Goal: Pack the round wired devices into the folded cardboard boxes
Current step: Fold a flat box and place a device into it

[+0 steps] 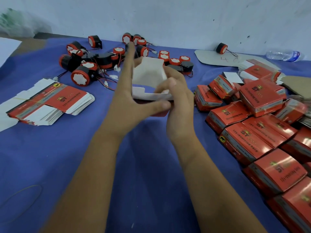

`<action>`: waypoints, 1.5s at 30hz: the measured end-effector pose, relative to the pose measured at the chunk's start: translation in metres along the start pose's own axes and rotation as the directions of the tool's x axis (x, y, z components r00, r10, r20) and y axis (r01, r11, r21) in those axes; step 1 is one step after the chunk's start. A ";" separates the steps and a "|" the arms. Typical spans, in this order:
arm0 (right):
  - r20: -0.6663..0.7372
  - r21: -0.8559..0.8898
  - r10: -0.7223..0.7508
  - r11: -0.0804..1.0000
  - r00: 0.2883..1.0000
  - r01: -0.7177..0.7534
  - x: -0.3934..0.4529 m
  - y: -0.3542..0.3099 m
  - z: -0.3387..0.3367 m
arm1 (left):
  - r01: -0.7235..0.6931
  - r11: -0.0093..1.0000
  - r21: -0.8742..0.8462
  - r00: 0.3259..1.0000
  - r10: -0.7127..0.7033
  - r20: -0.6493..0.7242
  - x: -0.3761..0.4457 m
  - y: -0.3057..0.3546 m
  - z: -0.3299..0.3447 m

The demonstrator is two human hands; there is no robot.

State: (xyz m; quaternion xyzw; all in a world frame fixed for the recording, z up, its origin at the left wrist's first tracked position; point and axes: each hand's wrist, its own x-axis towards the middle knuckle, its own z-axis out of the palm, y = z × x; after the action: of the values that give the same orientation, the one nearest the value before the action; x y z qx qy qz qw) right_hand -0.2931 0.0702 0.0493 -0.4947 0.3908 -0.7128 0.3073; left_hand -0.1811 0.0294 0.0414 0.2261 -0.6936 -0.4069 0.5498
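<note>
a half-folded cardboard box, white inside and red outside, is held up in the middle of the frame, above the blue cloth-covered table. the left hand is spread along the box's left side, with long straight fingers pointing up and the thumb pressed under the box's near edge. the right hand is curled round the box's right side, and its fingers are pinched on a white flap, so the grip is closed on the box. the box's white flaps are open at the top.

a heap of round red and black wired devices with white faces is seen at the upper middle of the frame, behind the hands, with thin wires and white plugs spread among them. one more round device is seen alone at the upper right, on a flat sheet of pale card. a stack of flat unfolded red and white boxes is laid at the left. a big pile of closed red boxes is seen at the right, going down to the lower right corner. a clear plastic bottle is laid on its side at the upper right, near the white wall.
</note>
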 end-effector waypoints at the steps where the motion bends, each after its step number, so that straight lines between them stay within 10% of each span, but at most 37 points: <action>1: -0.011 -0.034 -0.052 0.998 0.999 0.052 -0.002 0.002 0.001 | 0.005 1.000 0.016 1.000 -0.005 0.016 -0.001 -0.001 0.003; 12: -0.073 0.028 -0.111 0.993 0.991 0.113 0.002 0.015 -0.007 | -0.079 0.997 0.006 0.992 0.079 -0.103 -0.002 0.017 0.009; 26: -0.163 -0.160 0.283 0.938 0.945 -0.308 0.006 0.042 -0.007 | 0.285 0.812 -0.510 0.922 -0.378 -0.085 -0.005 -0.025 0.008; 31: -0.188 -0.069 0.304 0.944 0.934 -0.322 0.006 0.041 -0.005 | 0.347 0.923 -0.166 0.933 -0.358 -0.041 -0.008 -0.023 0.014; 45: -0.153 0.073 0.351 0.936 0.924 -0.344 0.008 0.035 -0.004 | 0.338 0.910 -0.242 0.935 -0.353 -0.023 -0.009 -0.027 0.011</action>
State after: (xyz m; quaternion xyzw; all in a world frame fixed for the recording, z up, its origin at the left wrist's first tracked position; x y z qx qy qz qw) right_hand -0.2971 0.0469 0.0215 -0.3505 0.4802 -0.6936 0.4068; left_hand -0.1919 0.0247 0.0135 0.2921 -0.5713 -0.5688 0.5145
